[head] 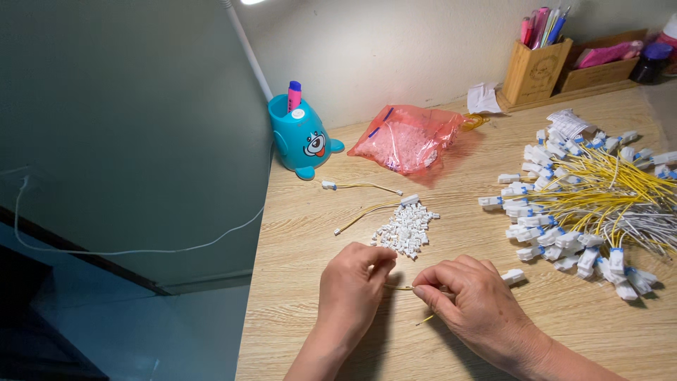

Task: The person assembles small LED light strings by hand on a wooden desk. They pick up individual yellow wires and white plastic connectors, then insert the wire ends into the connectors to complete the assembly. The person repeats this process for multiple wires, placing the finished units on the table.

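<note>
We hold a thin yellow wire (399, 287) near the table's front edge, pinched between our left hand (352, 286) and right hand (471, 300). It runs left to right; the white connectors (407, 229) lie just beyond the left fingertips.

On the wooden desk (310, 331), a heap of small connector housings (407, 229) lies at twelve o'clock from the hands. A wire-harness pile (585, 204) lies at two o'clock, a plastic bag (409, 140) behind the heap, a pen holder (302, 135) at eleven.
</note>
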